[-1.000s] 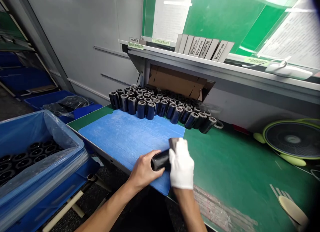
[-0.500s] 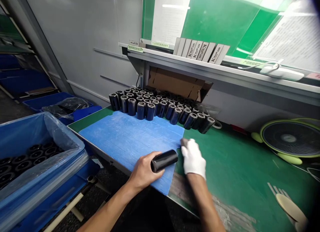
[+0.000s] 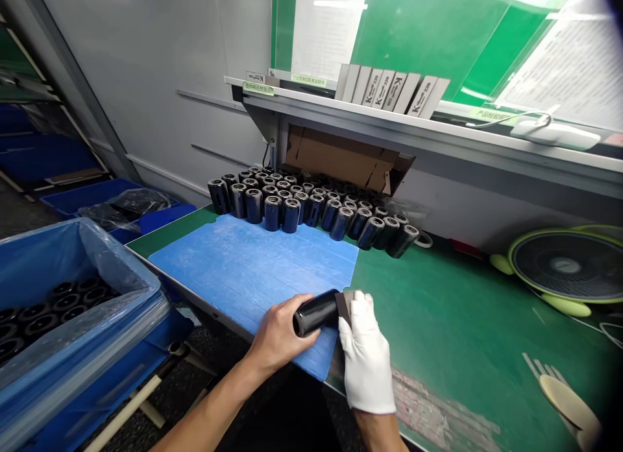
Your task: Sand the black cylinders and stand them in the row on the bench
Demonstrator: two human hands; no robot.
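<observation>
A green bench (image 3: 438,309) stretches across the room below a shelf (image 3: 311,102), where a line of grey boxes (image 3: 372,89) leans. To the left sits a big blue bin (image 3: 121,264), lined with plastic and holding dark, hollow cylinders (image 3: 65,303). A blue mat (image 3: 263,257) covers the left part of the bench, and a fan (image 3: 567,267) lies at the far right. Behind the mat, black tubes (image 3: 291,216) stand in close, uneven rows. The bare left hand (image 3: 282,329) is curled round the near end of one more tube (image 3: 316,312), thumb below and fingers above, holding it tilted over the mat's front right corner; this grip and place look unchanged from a moment ago. The right hand (image 3: 367,355), in a white glove, has its fingers closed on a small grey block (image 3: 346,303), thumb on the near side and fingertips over the top. Here is the change: half a second ago this hand is off to the right, with a gap before the tube; now the gap is gone and the block appears to meet the tube's far end. I take that as the two being back in contact, with the far end the part being worked.
</observation>
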